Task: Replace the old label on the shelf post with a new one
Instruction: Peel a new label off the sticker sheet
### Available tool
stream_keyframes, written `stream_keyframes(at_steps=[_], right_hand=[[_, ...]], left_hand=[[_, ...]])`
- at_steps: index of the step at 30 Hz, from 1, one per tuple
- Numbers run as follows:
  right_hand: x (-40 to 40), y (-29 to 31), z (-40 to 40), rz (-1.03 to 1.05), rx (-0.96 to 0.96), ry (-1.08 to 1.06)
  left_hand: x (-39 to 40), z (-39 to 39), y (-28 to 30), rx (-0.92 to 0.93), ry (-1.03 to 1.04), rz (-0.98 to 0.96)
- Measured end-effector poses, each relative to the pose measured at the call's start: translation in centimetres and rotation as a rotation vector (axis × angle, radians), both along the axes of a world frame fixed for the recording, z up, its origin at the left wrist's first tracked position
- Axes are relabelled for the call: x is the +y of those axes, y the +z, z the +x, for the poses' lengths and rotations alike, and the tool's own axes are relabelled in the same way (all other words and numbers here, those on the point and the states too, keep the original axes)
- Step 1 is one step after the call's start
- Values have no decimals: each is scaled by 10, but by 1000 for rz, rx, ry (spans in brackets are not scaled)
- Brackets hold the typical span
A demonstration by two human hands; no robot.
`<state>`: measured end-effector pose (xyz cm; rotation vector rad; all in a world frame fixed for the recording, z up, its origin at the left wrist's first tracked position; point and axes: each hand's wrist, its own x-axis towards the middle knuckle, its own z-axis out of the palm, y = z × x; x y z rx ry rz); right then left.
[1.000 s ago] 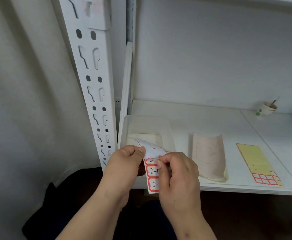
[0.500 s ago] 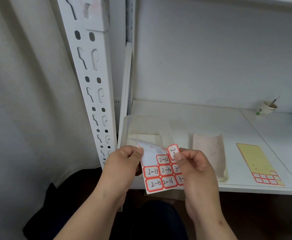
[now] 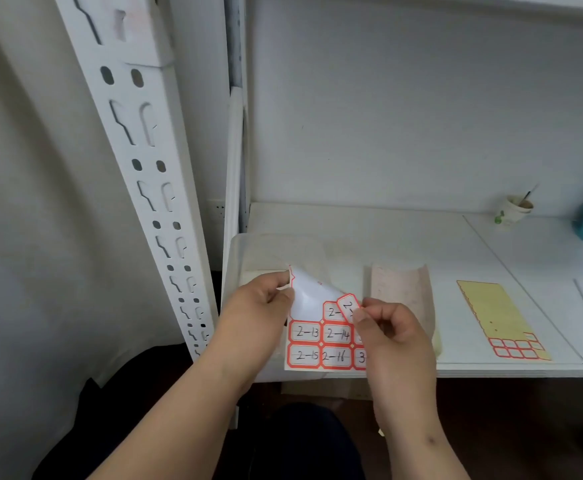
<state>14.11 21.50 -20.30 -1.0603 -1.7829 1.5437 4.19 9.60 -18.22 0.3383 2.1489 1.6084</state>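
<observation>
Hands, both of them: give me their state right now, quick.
Left hand: closed, pinching the label sheet by its bent-back top edge.
Right hand: closed, pinching one red-bordered label peeled from it.

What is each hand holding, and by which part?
The left hand pinches the sticker sheet at its curled-over top-left corner. The right hand pinches one peeled red-bordered label by its lower end.

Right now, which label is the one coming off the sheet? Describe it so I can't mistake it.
At the white shelf's front-left corner, the left hand holds a label sheet. The peeled label is pinched by the right hand above the sheet's top right. Unlike its flat neighbours, it stands tilted, lifted off.
</observation>
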Motion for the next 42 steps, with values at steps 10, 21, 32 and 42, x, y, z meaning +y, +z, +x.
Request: stream_keyframes(at_steps=[10, 21, 32, 42], right_hand=[[55, -1, 0, 612, -32, -71], [106, -47, -36, 576, -325, 63], [81, -53, -38, 259, -383, 120], [33, 3, -26, 166, -157, 324]], left_hand=[[44, 1, -14, 47, -152, -62], [61, -5, -32, 22, -147, -149], [52, -11, -40, -9, -90, -142], [31, -8, -24, 41, -5, 43]])
